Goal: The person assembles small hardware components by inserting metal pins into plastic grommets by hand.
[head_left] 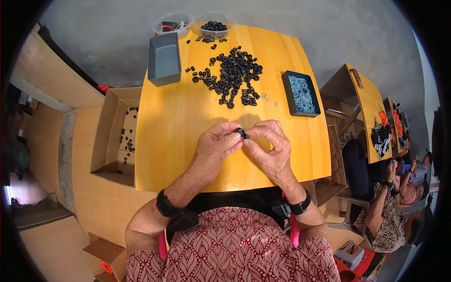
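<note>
Both hands meet over the near middle of the yellow table (188, 141). The left hand (217, 148) and the right hand (268, 145) pinch one small black ring (241, 132) between their fingertips, fingers curled narrow around it. A loose heap of black rings (233, 75) lies toward the far edge. A grey bin (164, 58) stands at the far left corner, with two clear tubs (197, 23) behind it. A dark tray of silvery screws (301, 93) sits by the right edge. A cardboard box (115, 134) stands open beside the table's left edge.
</note>
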A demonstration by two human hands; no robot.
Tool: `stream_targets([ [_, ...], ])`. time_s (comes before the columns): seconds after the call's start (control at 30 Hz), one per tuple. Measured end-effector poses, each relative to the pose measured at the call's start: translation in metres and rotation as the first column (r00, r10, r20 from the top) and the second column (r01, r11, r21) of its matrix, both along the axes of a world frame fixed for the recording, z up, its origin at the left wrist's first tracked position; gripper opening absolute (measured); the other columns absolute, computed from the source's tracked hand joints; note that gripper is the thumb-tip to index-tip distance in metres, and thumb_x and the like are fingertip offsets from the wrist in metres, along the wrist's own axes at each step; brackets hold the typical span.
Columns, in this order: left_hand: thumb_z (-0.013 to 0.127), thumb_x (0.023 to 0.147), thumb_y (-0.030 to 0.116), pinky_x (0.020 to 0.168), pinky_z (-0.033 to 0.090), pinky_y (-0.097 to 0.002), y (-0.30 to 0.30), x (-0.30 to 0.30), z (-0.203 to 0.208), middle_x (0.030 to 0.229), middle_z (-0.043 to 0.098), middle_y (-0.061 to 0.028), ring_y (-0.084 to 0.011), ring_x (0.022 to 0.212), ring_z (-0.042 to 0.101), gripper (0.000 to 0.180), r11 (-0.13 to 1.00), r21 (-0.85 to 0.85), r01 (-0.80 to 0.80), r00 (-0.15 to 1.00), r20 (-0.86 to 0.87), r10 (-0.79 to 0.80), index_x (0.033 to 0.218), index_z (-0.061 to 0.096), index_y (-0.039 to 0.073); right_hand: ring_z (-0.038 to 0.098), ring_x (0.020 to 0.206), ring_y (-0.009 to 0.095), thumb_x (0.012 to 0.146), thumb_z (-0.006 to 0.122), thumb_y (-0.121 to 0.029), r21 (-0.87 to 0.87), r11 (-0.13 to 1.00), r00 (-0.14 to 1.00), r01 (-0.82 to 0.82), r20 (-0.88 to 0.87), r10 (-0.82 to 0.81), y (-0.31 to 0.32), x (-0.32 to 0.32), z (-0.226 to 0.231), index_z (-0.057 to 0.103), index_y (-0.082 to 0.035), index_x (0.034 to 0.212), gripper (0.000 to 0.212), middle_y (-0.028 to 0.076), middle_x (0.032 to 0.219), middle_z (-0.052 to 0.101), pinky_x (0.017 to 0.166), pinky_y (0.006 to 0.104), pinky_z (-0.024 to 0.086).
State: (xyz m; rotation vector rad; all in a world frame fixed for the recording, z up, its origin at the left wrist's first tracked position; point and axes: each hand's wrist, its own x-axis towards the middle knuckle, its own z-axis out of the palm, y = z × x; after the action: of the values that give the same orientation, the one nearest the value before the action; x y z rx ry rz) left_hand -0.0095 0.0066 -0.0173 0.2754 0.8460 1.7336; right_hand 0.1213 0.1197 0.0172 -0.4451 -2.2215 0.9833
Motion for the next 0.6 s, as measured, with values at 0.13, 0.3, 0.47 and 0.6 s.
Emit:
stream_targets([
  [0.13, 0.068, 0.090, 0.007, 0.086, 0.052, -0.0221, 0.001, 0.001, 0.000, 0.102, 0.065, -0.0008, -0.0088, 0.095, 0.062, 0.020, 0.999, 0.006, -0.034, 0.999, 0.006, 0.034, 0.110, 0.063, 0.007, 0.057, 0.092, 0.025, 0.075, 0.074, 0.000, 0.056, 0.998, 0.999, 0.012, 0.031, -0.014, -0.001, 0.000, 0.001, 0.069, -0.005, 0.095, 0.022, 0.009, 0.094, 0.063, 0.083, 0.0349, 0.047],
  [0.3, 0.068, 0.089, 0.004, 0.085, 0.051, -0.0233, 0.000, 0.002, -0.005, 0.102, 0.066, -0.0032, -0.0098, 0.093, 0.061, 0.021, 0.997, 0.059, -0.054, 0.998, -0.021, 0.055, 0.109, 0.063, 0.004, 0.057, 0.089, 0.026, 0.075, 0.075, -0.001, 0.109, 0.994, 0.999, 0.010, 0.035, -0.014, -0.007, 0.000, 0.003, 0.069, -0.005, 0.095, 0.021, 0.008, 0.092, 0.062, 0.079, 0.0354, 0.048],
  [0.47, 0.067, 0.088, 0.002, 0.087, 0.050, -0.0251, 0.001, 0.003, -0.007, 0.103, 0.066, -0.0041, -0.0106, 0.094, 0.061, 0.020, 0.995, 0.073, -0.065, 0.996, -0.050, 0.069, 0.108, 0.063, 0.003, 0.057, 0.081, 0.026, 0.073, 0.077, -0.003, 0.414, 0.910, 0.999, -0.002, 0.048, -0.019, -0.007, 0.001, 0.010, 0.068, -0.004, 0.094, 0.023, 0.007, 0.088, 0.063, 0.073, 0.0365, 0.047],
  [0.6, 0.066, 0.088, 0.001, 0.090, 0.049, -0.0269, 0.003, 0.004, -0.008, 0.104, 0.067, -0.0047, -0.0111, 0.096, 0.061, 0.020, 0.993, 0.094, -0.070, 0.994, -0.076, 0.077, 0.108, 0.063, 0.003, 0.057, 0.077, 0.026, 0.073, 0.077, -0.002, 0.455, 0.890, 0.999, 0.015, 0.030, -0.032, -0.006, 0.000, 0.013, 0.068, -0.004, 0.094, 0.024, 0.007, 0.088, 0.063, 0.069, 0.0361, 0.047],
])
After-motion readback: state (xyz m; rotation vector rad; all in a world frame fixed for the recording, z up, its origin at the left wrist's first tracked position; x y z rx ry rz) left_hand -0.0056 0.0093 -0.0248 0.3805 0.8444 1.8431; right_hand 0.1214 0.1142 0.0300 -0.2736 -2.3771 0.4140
